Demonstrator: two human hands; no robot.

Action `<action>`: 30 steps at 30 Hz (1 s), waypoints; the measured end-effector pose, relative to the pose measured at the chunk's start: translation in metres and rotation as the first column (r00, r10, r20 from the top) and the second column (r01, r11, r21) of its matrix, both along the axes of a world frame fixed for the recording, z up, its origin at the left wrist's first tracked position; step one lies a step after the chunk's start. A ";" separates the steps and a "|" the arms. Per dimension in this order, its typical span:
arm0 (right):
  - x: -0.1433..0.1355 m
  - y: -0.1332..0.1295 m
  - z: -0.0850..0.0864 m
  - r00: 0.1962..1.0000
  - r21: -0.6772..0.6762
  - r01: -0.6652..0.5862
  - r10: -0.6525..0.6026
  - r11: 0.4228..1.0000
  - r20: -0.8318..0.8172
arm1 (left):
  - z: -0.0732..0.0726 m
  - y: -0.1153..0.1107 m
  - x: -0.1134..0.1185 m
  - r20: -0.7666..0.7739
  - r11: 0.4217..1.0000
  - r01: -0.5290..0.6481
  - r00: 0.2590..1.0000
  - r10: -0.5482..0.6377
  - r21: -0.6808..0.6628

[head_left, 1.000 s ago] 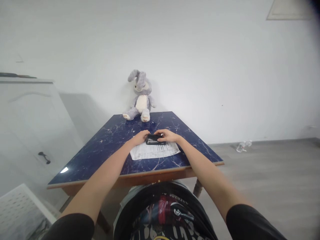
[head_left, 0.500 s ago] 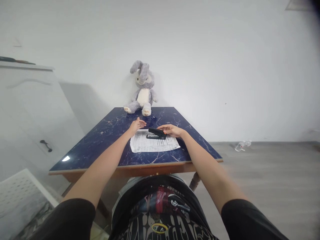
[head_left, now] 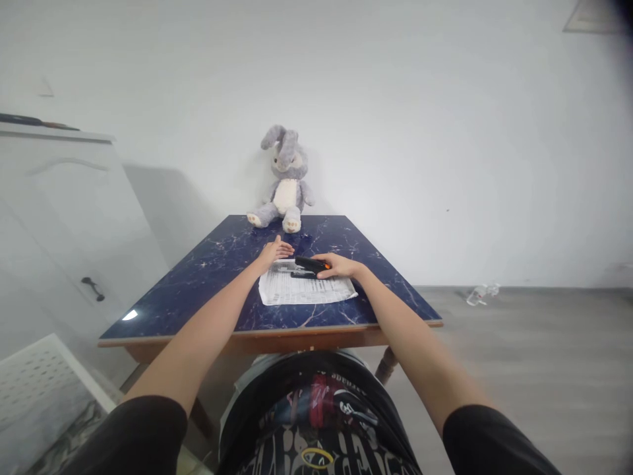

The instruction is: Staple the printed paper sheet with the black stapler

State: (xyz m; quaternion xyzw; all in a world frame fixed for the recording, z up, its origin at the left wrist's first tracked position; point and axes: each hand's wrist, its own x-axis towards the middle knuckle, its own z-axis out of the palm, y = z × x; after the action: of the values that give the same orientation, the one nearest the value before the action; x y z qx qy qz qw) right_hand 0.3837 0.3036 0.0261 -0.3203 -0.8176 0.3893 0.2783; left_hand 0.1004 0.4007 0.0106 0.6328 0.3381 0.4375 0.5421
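Note:
A black stapler (head_left: 307, 265) with an orange spot near its rear lies over a printed sheet of paper (head_left: 297, 294). My right hand (head_left: 337, 265) is closed around the stapler's rear end, fingers on the far side and thumb on the near side. My left hand (head_left: 275, 251) is open at the paper's far left corner, fingers stretched out toward the stapler but apart from it. Whether its underside touches the paper, I cannot tell.
A grey plush rabbit (head_left: 287, 181) sits at the back of the blue marbled table (head_left: 198, 290), against the wall. To the left stand a white cabinet (head_left: 59, 218) and a white perforated basket (head_left: 44, 376). A clear plastic object (head_left: 482, 294) lies on the floor at right.
My right hand has taken a fuller grip round the stapler's rear, with the thumb now along its near side. The view has shifted slightly; my left hand stays open by the paper.

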 end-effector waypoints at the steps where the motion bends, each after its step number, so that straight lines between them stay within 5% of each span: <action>1: -0.004 0.000 0.001 0.998 0.081 0.019 -0.024 0.997 0.064 | 0.002 -0.001 0.001 0.001 1.000 -0.001 1.000 0.001 0.004; 6: -0.013 0.004 0.000 0.989 0.322 0.138 -0.148 0.937 0.008 | 0.014 -0.009 0.006 0.159 0.990 -0.002 0.987 0.024 -0.138; 11: -0.012 0.003 0.001 0.931 0.618 0.357 -0.321 0.700 -0.174 | 0.024 -0.016 0.002 0.342 0.872 0.318 0.921 -0.190 -0.373; 15: -0.017 0.003 0.003 0.941 0.839 0.183 -0.338 0.512 0.001 | 0.027 -0.019 -0.001 0.345 0.824 0.343 0.918 -0.194 -0.450; 22: -0.029 -0.005 0.007 0.845 0.960 -0.052 -0.500 0.276 0.190 | 0.025 -0.018 0.000 0.390 0.803 0.319 0.913 -0.117 -0.504; 30: -0.029 -0.013 0.011 0.801 0.974 -0.077 -0.569 0.212 0.188 | 0.026 -0.019 -0.001 0.444 0.782 0.333 0.892 -0.081 -0.527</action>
State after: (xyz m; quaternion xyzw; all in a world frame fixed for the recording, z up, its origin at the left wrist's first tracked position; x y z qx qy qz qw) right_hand 0.3544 0.2901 0.0374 -0.3076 -0.8537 -0.3421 0.2441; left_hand 0.0993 0.3816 0.0369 0.3641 0.2662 0.3658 0.8141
